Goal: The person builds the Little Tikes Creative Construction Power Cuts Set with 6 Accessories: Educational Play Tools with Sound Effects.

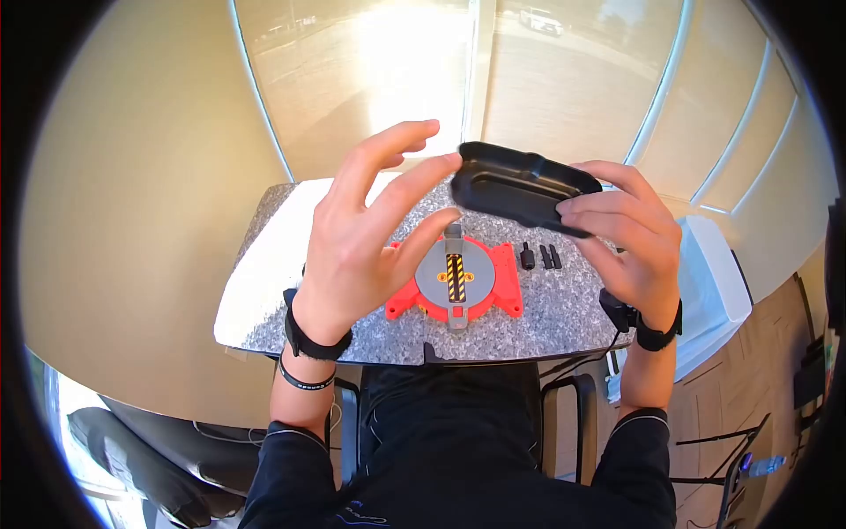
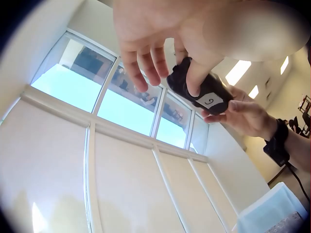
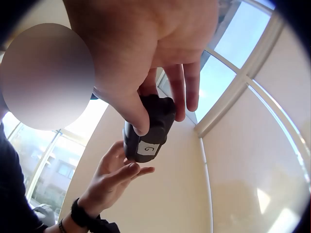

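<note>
**Black plastic tray is held up before the person**

The shallow black tray (image 1: 511, 187) is in the air above the near part of the scene, tilted, with its hollow side turned to the head camera. The work appears to be at a handling stage: the tray is off the table and not yet set down; how much is left cannot be judged surely. On its underside, seen from the wrists, a white label (image 3: 148, 148) carries a mark that looks like a G.

The right hand (image 1: 639, 234) grasps one end of the tray, with fingers over the rim and inside, and the thumb against the outer side. The left hand (image 1: 352, 242) is quite widely opened, its fingers apart; the index fingertip seems to touch the opposite end, but this hand does not appear to grip it.

Farther down, on the speckled grey table (image 1: 564, 326), lies a red toy base with a grey disc (image 1: 455, 275) and a yellow-black striped strip. Just beside it are a small black peg-like piece (image 1: 527, 257) and a pair of thin black pieces (image 1: 550, 257), all apart from the base, so they seem not fitted to it.

Behind stand pale window blinds (image 1: 573, 88).
</note>
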`<action>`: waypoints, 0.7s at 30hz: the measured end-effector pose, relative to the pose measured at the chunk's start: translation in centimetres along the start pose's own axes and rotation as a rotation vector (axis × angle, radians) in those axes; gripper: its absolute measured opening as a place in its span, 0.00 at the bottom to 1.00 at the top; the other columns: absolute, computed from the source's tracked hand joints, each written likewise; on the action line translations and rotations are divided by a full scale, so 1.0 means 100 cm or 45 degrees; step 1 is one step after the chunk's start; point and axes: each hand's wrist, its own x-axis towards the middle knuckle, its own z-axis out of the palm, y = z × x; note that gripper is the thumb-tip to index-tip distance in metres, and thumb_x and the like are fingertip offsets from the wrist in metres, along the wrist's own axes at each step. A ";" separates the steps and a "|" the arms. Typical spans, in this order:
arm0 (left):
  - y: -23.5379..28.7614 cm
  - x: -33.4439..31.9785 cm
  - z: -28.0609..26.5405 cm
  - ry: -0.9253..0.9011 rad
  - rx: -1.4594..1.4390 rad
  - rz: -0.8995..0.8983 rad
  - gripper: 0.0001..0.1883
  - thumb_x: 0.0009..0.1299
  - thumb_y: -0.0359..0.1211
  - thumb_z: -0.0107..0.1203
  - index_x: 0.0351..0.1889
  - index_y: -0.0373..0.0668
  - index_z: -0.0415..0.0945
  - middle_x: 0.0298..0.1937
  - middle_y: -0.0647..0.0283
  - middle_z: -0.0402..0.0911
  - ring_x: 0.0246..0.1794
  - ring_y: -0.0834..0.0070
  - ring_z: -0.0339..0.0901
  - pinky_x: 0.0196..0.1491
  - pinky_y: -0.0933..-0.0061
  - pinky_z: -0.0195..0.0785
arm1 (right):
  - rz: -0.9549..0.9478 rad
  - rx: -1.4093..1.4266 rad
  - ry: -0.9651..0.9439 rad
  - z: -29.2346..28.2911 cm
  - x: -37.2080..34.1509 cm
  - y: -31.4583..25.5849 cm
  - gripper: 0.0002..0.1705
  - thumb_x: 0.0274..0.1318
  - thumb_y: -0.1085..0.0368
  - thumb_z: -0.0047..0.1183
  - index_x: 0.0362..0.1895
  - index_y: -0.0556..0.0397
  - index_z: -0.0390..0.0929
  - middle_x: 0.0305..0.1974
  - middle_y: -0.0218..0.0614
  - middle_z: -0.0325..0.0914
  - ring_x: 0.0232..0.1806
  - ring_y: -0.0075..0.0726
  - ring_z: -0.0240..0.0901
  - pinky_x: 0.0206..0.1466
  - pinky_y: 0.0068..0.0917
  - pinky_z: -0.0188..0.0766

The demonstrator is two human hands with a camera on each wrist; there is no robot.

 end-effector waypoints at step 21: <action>-0.047 -0.132 0.026 -0.749 0.003 -0.516 0.14 0.69 0.32 0.66 0.52 0.41 0.82 0.52 0.55 0.84 0.52 0.53 0.82 0.53 0.56 0.78 | 1.146 -0.437 -0.520 -0.003 -0.236 0.091 0.15 0.45 0.63 0.76 0.37 0.55 0.90 0.40 0.43 0.88 0.48 0.53 0.82 0.53 0.44 0.77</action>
